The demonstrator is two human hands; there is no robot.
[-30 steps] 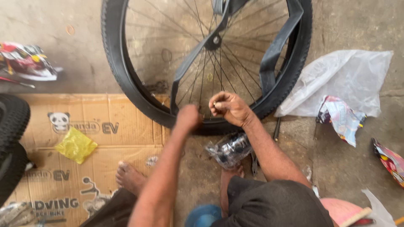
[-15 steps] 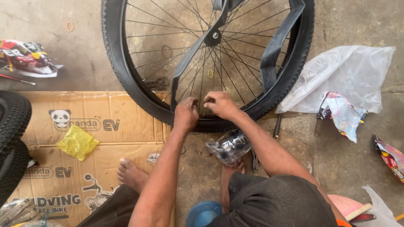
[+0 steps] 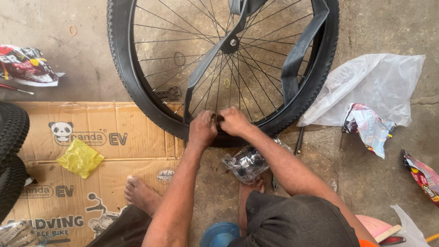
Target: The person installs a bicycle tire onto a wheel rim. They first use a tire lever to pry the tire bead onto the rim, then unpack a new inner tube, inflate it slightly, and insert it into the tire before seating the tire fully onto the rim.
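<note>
Both hands are working at the lowest part of the bicycle wheel (image 3: 224, 64), which is lying flat on the concrete floor (image 3: 73, 73) in front of me. I am closing my left hand (image 3: 202, 130) over the tyre (image 3: 137, 93) at the near rim, fingers curled down onto the rubber, and I am pinching with my right hand (image 3: 234, 121) just beside it, thumb and fingers pressed together on the tyre edge or something small there; what exactly sits between the fingertips I cannot tell.

Judging from how things are lying, I am only partway through. The inner tube (image 3: 299, 57) is hanging loose across the spokes on the far right side, draped out of the tyre instead of tucked inside it, and another dark strip is crossing from the hub down toward my hands. So the tube is not seated, and most of the round is looking unfinished.

A clear bag of small dark parts (image 3: 247, 162) is lying by my foot, just below the wheel. A flattened cardboard box (image 3: 114, 137) is lying to my left with a yellow crumpled wrapper (image 3: 80, 158) on it, and a clear plastic bag (image 3: 379, 84) is lying to the right, well apart from the wheel
</note>
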